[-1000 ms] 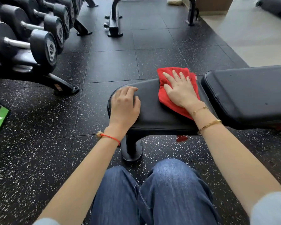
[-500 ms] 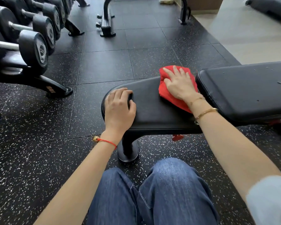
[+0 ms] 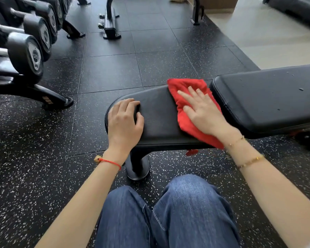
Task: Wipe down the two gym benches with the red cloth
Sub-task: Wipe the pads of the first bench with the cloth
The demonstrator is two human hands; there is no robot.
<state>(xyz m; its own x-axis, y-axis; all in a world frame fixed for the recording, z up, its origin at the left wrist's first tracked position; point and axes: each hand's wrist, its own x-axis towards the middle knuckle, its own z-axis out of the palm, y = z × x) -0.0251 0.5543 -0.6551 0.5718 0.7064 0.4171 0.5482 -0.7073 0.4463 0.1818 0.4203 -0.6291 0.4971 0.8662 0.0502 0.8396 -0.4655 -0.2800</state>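
A black padded gym bench stands across in front of me, with its seat pad [image 3: 159, 111] on the left and its longer back pad [image 3: 268, 97] on the right. The red cloth [image 3: 184, 120] lies over the right part of the seat pad, beside the gap between the pads. My right hand [image 3: 204, 113] presses flat on the cloth with fingers spread. My left hand [image 3: 123, 122] rests on the rounded left end of the seat pad, fingers bent, holding nothing. Another black bench frame [image 3: 111, 24] stands farther back.
A dumbbell rack [image 3: 25, 56] with several black dumbbells fills the left side, its foot [image 3: 57, 101] reaching toward the bench. The bench's post and foot [image 3: 137, 167] stand just ahead of my knees. A black padded item [image 3: 297, 9] lies at the far right on pale flooring.
My right hand has slid the red cloth a little toward the near edge of the seat pad. My left hand stays on the pad's end. The view has shifted slightly.
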